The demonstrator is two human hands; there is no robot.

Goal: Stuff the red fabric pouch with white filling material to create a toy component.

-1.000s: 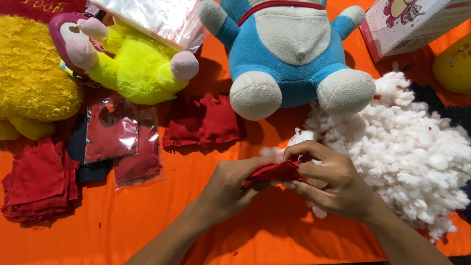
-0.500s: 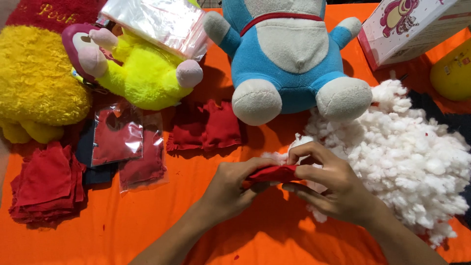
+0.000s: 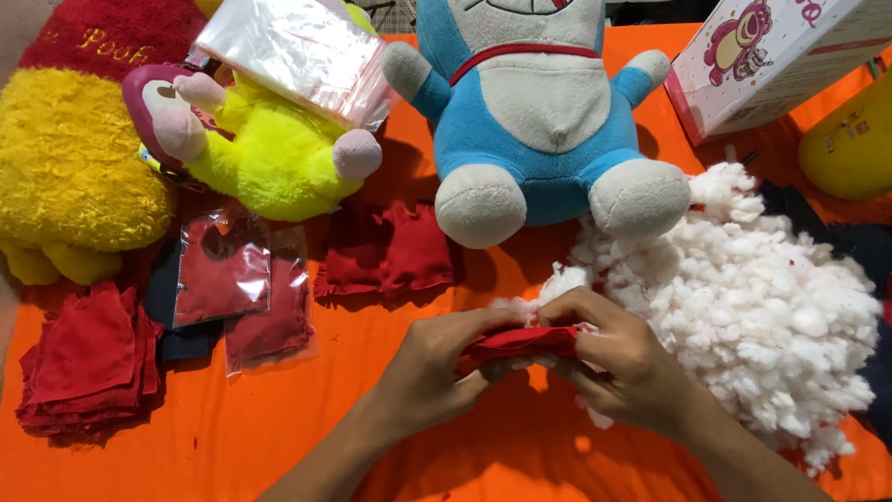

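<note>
Red pouch [image 3: 520, 342], apparently near stuffing [image 3: 743, 297]

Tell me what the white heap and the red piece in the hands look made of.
White heap: loose fibre stuffing, likely polyester or cotton; fluffy, clumpy tufts. Red piece, pinched between left hand and right hand: soft matte fabric, folding limply.

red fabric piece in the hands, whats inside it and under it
Both the left hand and right hand pinch the red fabric piece. White stuffing shows at its far edge. The fingers cover its inside. Beneath lies the orange cloth.
</note>
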